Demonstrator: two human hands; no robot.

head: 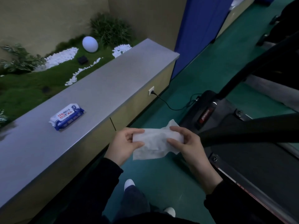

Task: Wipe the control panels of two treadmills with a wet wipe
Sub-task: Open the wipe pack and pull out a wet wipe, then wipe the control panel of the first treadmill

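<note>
**Wet wipe held between both hands beside the treadmill**

A grey-topped ledge (pixel 103 94) runs along the left; a black treadmill (pixel 242 126) stands at right on the green floor (pixel 161 172). A blue-and-white wet wipe pack (pixel 66 116) lies on the ledge. Left hand (pixel 124 144) and right hand (pixel 189 144) each pinch an end of the white wet wipe (pixel 153 143), stretched between them.

A white wet wipe (pixel 153 143) is spread partly open and crumpled, held in mid-air off the worktop. The black treadmill (pixel 242 143) stands on the green floor; its control panel is out of view.
</note>
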